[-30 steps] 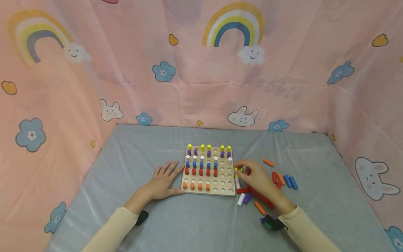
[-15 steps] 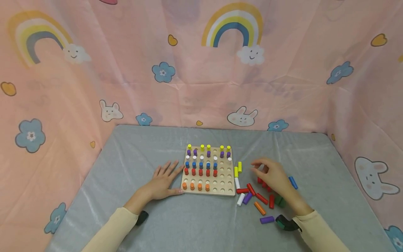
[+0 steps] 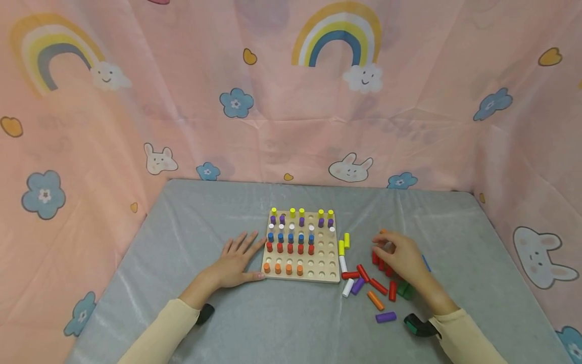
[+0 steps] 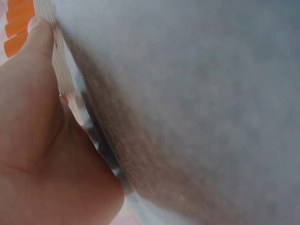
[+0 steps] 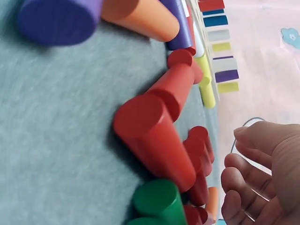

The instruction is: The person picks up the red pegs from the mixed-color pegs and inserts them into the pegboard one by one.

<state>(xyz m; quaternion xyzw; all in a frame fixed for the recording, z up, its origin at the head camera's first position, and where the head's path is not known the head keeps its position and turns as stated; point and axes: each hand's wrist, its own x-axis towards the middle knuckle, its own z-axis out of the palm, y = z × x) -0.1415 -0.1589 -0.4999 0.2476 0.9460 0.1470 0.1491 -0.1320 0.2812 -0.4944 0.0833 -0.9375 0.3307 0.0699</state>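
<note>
Backdrop (image 3: 427, 121): Pink fabric printed with rainbows, rabbits and flowers is hung around a grey table (image 3: 218, 217), from 9 o'clock through 12 to 3.
Board (image 3: 313, 279): Square and wooden, it is set on the table; from its 12 o'clock edge downward, rows are partly filled with five yellow pegs (image 3: 293, 212), five purple pegs (image 3: 301, 222), five white pegs (image 3: 291, 229), five blue pegs (image 3: 291, 238) and five red pegs (image 3: 290, 248), while four orange pegs (image 3: 289, 269) are lined along the 6 o'clock edge.
Left hand (image 3: 237, 263): Laid flat at the board's 9 o'clock side, with fingers spread apart and the thumb rested against the board's edge.
Right hand (image 3: 400, 255): Poised at 3 o'clock over scattered pegs, several partly hidden beneath it; its fingers are loosely curved, with gaps seen between them.
Loose pegs (image 3: 379, 286): Strewn from 3 to 4 o'clock, mostly red; two yellow ones (image 3: 347, 241) are seen just beside the board, a purple one (image 3: 385, 317) at 4 o'clock.
</note>
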